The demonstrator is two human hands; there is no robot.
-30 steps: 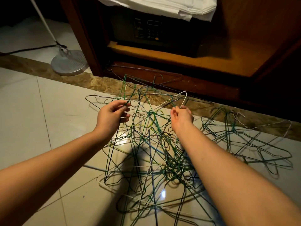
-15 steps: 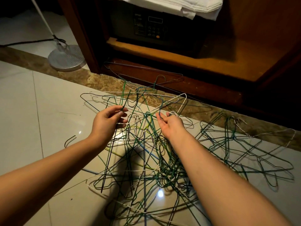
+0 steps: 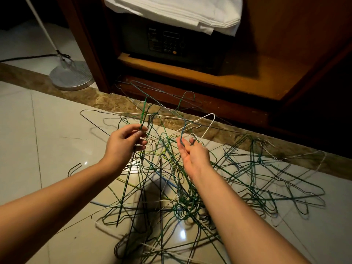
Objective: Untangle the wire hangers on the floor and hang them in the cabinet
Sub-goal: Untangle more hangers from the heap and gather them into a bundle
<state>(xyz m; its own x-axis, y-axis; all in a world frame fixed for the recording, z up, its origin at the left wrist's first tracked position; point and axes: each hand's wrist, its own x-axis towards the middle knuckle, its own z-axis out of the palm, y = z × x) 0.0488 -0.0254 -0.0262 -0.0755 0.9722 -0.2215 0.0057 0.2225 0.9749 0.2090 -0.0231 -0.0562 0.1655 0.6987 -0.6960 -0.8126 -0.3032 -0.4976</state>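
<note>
A tangled heap of green, white and blue wire hangers (image 3: 163,189) lies on the tiled floor in front of an open wooden cabinet (image 3: 200,73). My left hand (image 3: 123,143) pinches a green wire hanger (image 3: 143,113) between thumb and fingers and holds it up out of the heap. My right hand (image 3: 194,155) is palm up, its fingers hooked under a blue-green wire (image 3: 182,130) of the heap. A second, looser pile of hangers (image 3: 266,172) lies to the right on the floor.
A dark safe (image 3: 167,42) stands on the cabinet shelf with folded white linen (image 3: 177,12) on top. A floor lamp's round metal base (image 3: 71,75) and black cord (image 3: 24,58) are at the left. A marble strip (image 3: 85,96) runs along the cabinet.
My left hand has lifted the green hanger higher out of the heap. My right hand has turned palm up and shifted left under another wire. The view has moved closer to the cabinet.
</note>
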